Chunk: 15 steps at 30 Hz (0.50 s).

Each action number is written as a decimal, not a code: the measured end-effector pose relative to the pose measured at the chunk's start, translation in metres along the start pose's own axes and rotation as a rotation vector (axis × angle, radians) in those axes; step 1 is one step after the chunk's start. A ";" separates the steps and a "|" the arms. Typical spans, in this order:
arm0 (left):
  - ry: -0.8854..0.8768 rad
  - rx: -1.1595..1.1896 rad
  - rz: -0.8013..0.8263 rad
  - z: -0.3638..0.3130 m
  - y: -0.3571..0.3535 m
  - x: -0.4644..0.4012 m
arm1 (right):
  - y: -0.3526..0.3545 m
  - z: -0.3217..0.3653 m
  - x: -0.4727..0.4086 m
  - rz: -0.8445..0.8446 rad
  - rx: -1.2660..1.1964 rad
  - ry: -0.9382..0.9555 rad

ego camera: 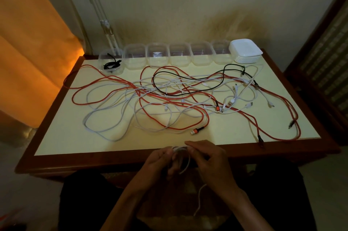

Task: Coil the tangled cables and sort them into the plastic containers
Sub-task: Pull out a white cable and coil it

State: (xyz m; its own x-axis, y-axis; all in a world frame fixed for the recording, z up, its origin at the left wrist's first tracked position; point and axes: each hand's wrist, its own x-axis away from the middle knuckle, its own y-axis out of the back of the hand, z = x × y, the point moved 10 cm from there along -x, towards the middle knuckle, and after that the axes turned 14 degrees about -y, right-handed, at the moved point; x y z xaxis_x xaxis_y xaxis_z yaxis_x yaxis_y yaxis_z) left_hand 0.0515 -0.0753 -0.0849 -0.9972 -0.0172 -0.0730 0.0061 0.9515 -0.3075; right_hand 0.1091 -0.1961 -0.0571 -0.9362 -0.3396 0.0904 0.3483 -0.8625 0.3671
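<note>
My left hand (160, 161) and right hand (209, 161) both grip a white cable coil (183, 157). Its loose tail hangs below them. No readable writing shows.

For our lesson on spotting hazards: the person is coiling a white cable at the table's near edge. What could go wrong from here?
1. The white cable coil, held by the left hand and right hand, has a loose tail hanging below; it may snag or unwind.
2. The red braided cables loop over the wooden-edged table rim at left and right, so pulling one could drag the tangle off.
</note>
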 end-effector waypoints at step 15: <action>0.045 0.647 0.122 0.003 -0.040 -0.001 | -0.015 -0.006 0.002 0.085 -0.257 -0.044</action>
State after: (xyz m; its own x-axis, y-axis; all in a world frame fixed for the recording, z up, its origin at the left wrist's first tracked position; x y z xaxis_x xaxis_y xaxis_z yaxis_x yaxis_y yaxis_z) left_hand 0.0524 -0.1146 -0.0757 -0.9885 0.1055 -0.1079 0.1490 0.5686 -0.8090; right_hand 0.1019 -0.1859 -0.0677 -0.9022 -0.4032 0.1529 0.4210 -0.9003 0.1102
